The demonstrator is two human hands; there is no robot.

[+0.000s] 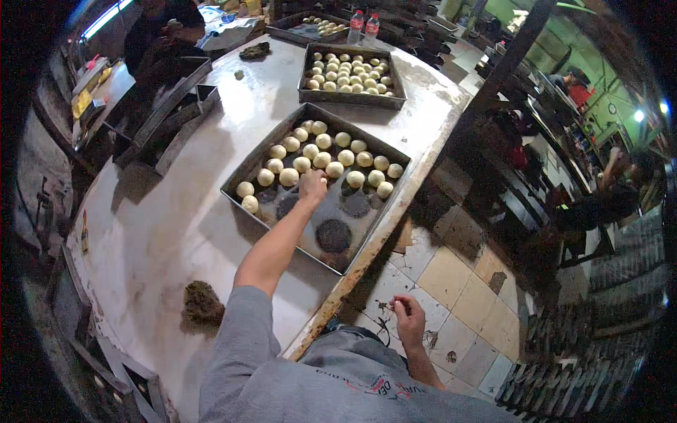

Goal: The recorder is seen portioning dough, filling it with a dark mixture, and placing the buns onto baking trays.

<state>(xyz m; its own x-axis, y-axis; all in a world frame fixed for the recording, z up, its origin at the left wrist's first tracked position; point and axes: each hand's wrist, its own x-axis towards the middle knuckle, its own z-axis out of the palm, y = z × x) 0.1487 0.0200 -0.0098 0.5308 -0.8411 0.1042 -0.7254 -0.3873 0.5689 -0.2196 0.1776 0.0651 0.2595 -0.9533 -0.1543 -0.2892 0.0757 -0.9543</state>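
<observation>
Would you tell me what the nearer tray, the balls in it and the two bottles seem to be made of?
Nearer tray: probably metal, dull and dark-stained, with straight walls. Balls: apparently dough, matte and pale, softly rounded. Bottles: likely clear plastic, from their glossy, see-through sides, possibly glass.

The dough balls [288, 177] are pale cream. The near tray [331, 204] is dark grey, its base patterned with round blackish patches; the farther tray [352, 99] is dark too. The table [176, 211] is white, smudged greyish-brown, with a brown-stained edge. The person's shirt [282, 384] is grey with red and dark print. Floor tiles [451, 282] mix cream, tan and whitish grey.
</observation>
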